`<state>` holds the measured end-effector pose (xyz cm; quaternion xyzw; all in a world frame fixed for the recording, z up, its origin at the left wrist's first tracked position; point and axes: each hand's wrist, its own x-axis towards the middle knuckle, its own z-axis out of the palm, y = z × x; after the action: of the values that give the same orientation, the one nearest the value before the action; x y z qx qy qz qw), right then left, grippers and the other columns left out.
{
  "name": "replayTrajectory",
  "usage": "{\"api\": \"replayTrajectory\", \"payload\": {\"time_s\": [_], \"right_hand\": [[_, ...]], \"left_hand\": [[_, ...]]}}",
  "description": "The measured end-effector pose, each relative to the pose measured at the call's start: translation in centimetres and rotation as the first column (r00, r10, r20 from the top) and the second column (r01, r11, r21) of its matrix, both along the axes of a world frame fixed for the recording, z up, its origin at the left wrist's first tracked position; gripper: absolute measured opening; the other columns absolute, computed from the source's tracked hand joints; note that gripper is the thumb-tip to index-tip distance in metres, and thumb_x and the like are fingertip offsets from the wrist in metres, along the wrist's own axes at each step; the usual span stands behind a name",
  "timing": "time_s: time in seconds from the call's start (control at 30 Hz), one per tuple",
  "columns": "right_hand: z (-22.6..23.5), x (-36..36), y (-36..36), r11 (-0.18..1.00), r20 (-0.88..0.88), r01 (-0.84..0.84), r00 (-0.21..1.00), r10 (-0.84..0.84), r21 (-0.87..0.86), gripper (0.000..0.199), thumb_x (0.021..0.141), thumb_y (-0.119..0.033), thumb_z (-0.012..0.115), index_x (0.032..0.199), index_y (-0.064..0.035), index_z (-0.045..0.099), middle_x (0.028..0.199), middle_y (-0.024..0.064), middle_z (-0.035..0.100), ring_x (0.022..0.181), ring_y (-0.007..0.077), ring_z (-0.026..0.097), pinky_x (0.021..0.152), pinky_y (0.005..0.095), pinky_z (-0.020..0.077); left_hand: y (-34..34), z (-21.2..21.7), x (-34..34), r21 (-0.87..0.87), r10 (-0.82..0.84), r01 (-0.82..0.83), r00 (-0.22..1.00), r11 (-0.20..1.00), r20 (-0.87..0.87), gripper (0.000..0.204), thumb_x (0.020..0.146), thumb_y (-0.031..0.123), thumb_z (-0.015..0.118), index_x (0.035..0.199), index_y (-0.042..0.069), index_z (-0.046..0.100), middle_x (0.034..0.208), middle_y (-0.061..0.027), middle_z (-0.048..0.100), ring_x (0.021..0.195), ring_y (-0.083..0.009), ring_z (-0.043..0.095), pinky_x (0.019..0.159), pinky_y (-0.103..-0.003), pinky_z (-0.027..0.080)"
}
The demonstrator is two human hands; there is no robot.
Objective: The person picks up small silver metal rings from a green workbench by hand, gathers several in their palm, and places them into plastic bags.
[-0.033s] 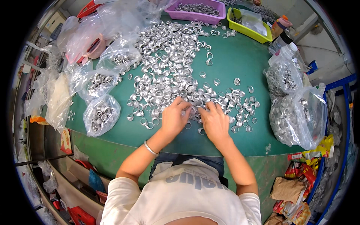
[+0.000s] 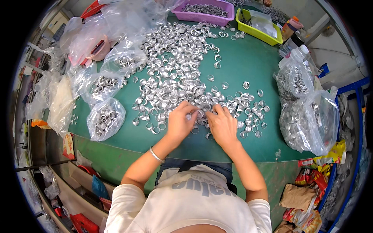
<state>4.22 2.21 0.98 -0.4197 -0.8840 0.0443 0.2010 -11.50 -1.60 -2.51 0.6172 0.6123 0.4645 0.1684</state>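
The near edge of the smooth green tabletop (image 2: pixel 252 149) bows across just in front of the person's body, and both forearms reach over it. A strip of green shows between the hands and that edge. The widest stretch of green surface lies on the right, between the rings and two bulging clear plastic bags of rings (image 2: pixel 307 120); on the left, a narrower band separates them from a small clear plastic bag of rings (image 2: pixel 105 119) near the edge. At the far side, a purple rectangular plastic tray (image 2: pixel 203 17) and a yellow-green plastic tray (image 2: pixel 258 35) bound the working space.

The loose silver-grey metal rings (image 2: pixel 173 73) lie in a long, dense heap down the middle of the table, thinning into scattered singles on the right. They are round bands, many with a broadened top, some glinting and some dull.

The left hand (image 2: pixel 182 119) and right hand (image 2: pixel 222 124) are at the heap's near end, fingers bent, tips down among the rings. Whether either one pinches a ring, I cannot tell.

Grey-blue block lettering crosses the person's white T-shirt (image 2: pixel 202 209), upside down from here. Bright print covers the yellow plastic packet (image 2: pixel 337 153) at lower right.
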Motion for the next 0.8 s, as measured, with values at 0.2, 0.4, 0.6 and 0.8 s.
{"api": "replayTrajectory", "payload": {"time_s": [0.2, 0.4, 0.6, 0.8], "right_hand": [[-0.5, 1.1, 0.8, 0.999, -0.211, -0.013, 0.977, 0.006, -0.03, 0.006, 0.074, -0.01, 0.063, 0.078, -0.0072, 0.064, 0.083, 0.0039, 0.058, 0.076, 0.0254, 0.058, 0.051, 0.0377, 0.0482], [-0.8, -0.1, 0.1, 0.997, 0.042, 0.037, 0.999, -0.034, -0.07, 0.015, 0.074, -0.011, 0.064, 0.089, -0.0081, 0.063, 0.086, 0.0053, 0.055, 0.08, 0.0258, 0.058, 0.053, 0.038, 0.0505], [-1.5, -1.0, 0.4, 0.995, 0.03, 0.095, 0.995, -0.096, 0.018, 0.012, 0.07, -0.007, 0.066, 0.082, -0.0073, 0.065, 0.08, 0.0057, 0.059, 0.076, 0.0256, 0.059, 0.05, 0.0355, 0.0492], [0.0, 1.9, 0.8, 0.461, -0.518, -0.254, 0.56, -0.646, -0.85, 0.009, 0.078, -0.004, 0.062, 0.087, -0.0018, 0.065, 0.072, 0.0074, 0.063, 0.056, 0.0117, 0.056, 0.038, 0.0234, 0.0373]], "left_hand": [[-1.5, 2.8, -0.8, -0.343, 0.203, 0.438, 0.335, 0.831, 0.92, 0.016, 0.085, 0.005, 0.053, 0.095, -0.003, 0.063, 0.078, -0.0065, 0.059, 0.052, -0.0066, 0.044, 0.041, -0.017, 0.029], [-2.3, 2.1, -1.0, -0.311, 0.209, 0.454, 0.261, 0.835, 0.942, 0.017, 0.084, 0.008, 0.056, 0.097, -0.001, 0.063, 0.079, -0.0054, 0.061, 0.055, -0.0065, 0.049, 0.041, -0.017, 0.029], [-2.9, 1.7, -1.0, -0.285, 0.185, 0.417, 0.263, 0.863, 0.947, 0.017, 0.083, 0.008, 0.057, 0.097, -0.001, 0.063, 0.079, -0.0068, 0.063, 0.06, -0.0092, 0.056, 0.043, -0.019, 0.037], [-3.4, 1.1, -1.0, -0.166, 0.163, 0.527, 0.051, 0.833, 0.985, 0.025, 0.083, 0.006, 0.049, 0.104, 0.0, 0.06, 0.089, -0.009, 0.063, 0.075, -0.017, 0.063, 0.053, -0.022, 0.049]]}}
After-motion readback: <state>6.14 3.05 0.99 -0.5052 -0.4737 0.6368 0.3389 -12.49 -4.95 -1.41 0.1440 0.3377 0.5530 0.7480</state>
